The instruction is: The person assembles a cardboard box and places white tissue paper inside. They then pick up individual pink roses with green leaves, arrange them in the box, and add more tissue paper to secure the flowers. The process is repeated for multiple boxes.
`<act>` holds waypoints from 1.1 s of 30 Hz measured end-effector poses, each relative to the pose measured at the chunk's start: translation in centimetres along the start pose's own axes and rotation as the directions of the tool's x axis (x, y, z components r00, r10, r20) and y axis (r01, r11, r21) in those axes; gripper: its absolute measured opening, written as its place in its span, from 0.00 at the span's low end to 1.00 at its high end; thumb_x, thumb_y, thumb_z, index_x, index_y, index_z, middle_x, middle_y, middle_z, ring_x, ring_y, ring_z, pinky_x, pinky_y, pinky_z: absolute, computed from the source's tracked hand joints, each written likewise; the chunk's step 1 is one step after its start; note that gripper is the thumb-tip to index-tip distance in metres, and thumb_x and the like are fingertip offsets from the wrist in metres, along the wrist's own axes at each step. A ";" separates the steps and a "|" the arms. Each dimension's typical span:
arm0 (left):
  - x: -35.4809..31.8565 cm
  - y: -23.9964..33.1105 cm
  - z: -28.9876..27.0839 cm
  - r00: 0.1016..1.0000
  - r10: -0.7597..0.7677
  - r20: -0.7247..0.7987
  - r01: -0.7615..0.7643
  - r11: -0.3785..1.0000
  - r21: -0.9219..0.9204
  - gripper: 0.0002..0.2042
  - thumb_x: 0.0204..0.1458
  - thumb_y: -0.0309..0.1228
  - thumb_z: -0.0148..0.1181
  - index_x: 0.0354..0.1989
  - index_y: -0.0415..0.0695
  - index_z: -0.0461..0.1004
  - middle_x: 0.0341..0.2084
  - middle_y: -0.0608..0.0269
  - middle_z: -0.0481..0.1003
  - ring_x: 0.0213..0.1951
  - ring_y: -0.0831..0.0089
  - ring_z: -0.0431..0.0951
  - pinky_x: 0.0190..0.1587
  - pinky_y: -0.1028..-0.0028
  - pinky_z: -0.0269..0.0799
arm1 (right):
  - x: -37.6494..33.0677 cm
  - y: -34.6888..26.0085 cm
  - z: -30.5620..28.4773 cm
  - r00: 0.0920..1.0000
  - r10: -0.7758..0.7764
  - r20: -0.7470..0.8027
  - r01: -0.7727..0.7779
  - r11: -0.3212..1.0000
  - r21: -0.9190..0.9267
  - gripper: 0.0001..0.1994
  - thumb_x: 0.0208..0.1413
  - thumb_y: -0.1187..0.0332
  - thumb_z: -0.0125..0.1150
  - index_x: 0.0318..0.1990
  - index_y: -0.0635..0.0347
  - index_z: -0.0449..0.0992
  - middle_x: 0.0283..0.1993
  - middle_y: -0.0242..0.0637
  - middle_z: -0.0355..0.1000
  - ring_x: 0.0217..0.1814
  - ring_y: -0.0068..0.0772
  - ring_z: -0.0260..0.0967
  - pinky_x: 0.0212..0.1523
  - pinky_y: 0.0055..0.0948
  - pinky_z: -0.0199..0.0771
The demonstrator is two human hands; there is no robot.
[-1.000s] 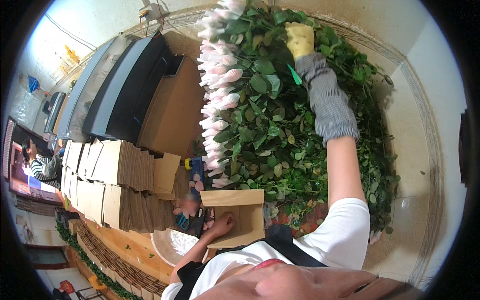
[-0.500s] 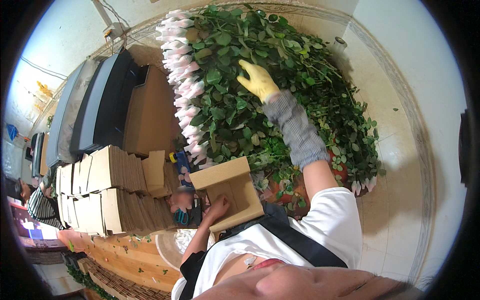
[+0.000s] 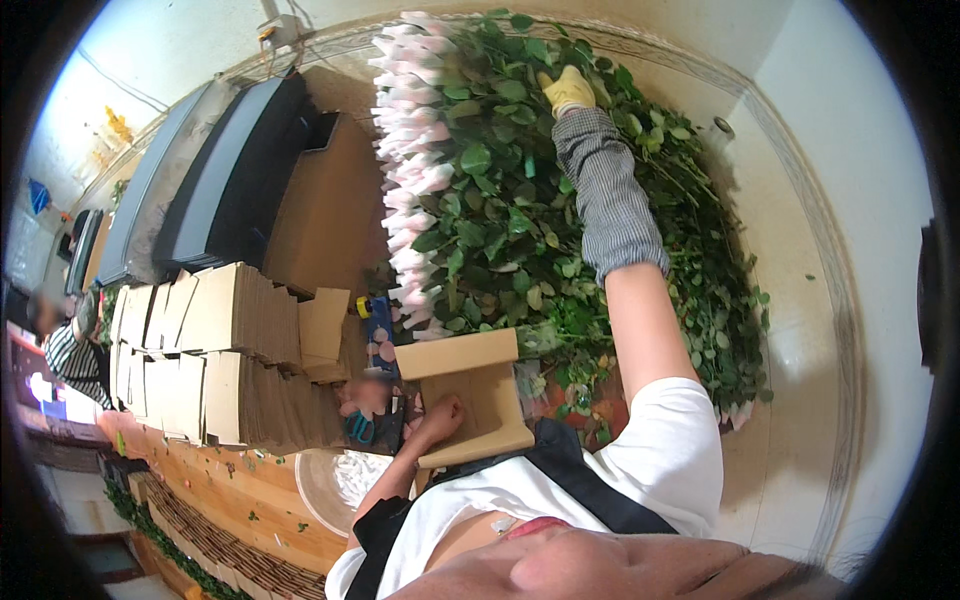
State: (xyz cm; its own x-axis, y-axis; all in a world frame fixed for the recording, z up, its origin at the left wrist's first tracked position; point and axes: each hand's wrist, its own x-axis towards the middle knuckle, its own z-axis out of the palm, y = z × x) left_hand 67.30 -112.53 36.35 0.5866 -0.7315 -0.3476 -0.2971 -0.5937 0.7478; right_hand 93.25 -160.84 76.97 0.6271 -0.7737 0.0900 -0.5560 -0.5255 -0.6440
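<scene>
Near a pale wall point(image 3: 860, 150) lie leafy stems point(image 3: 500, 225), probably springy, fragile at their sleeved heads point(image 3: 408, 160), best gripped mid-stem; right hand point(image 3: 570, 88) at the foliage, left hand point(image 3: 441, 418) curled at a carton point(image 3: 460, 353), both grasps indiscernible.

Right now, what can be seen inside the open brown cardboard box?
Inside the open brown cardboard box, the bare left hand shows at the left, with plain inner cardboard to its right. Whatever lies beneath the hand is covered.
</scene>
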 end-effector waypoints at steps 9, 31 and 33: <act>0.1 -0.1 0.8 0.991 0.083 -0.101 -0.091 0.993 -0.074 0.09 0.51 0.31 0.60 0.31 0.36 0.72 0.32 0.41 0.74 0.37 0.45 0.76 0.39 0.56 0.71 | 12.4 2.0 -1.6 0.879 -0.174 0.445 0.477 0.342 -0.809 0.25 0.63 0.62 0.55 0.67 0.56 0.65 0.72 0.45 0.61 0.69 0.49 0.63 0.66 0.38 0.70; 2.8 -1.1 1.7 0.992 0.128 0.001 -0.128 0.990 0.061 0.14 0.50 0.35 0.58 0.38 0.36 0.75 0.36 0.41 0.77 0.40 0.47 0.77 0.43 0.54 0.72 | 1.5 1.7 7.6 0.872 -0.427 -0.240 0.490 0.779 0.391 0.24 0.67 0.61 0.52 0.68 0.57 0.66 0.61 0.46 0.71 0.59 0.39 0.70 0.60 0.37 0.69; 2.2 -1.6 2.7 0.992 0.109 -0.069 -0.107 0.994 0.033 0.13 0.51 0.35 0.57 0.37 0.37 0.75 0.37 0.43 0.77 0.40 0.49 0.77 0.44 0.55 0.72 | 2.7 1.2 10.2 0.877 -0.431 -0.214 0.481 0.794 0.373 0.24 0.67 0.61 0.51 0.68 0.57 0.66 0.60 0.46 0.72 0.58 0.39 0.70 0.59 0.37 0.70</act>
State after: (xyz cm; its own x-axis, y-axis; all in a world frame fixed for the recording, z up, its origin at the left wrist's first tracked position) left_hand 67.02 -114.10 32.85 0.6010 -0.7671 -0.2244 -0.3828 -0.5227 0.7617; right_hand 99.82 -159.93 68.66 0.6724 -0.5277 0.5190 0.0638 -0.6572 -0.7510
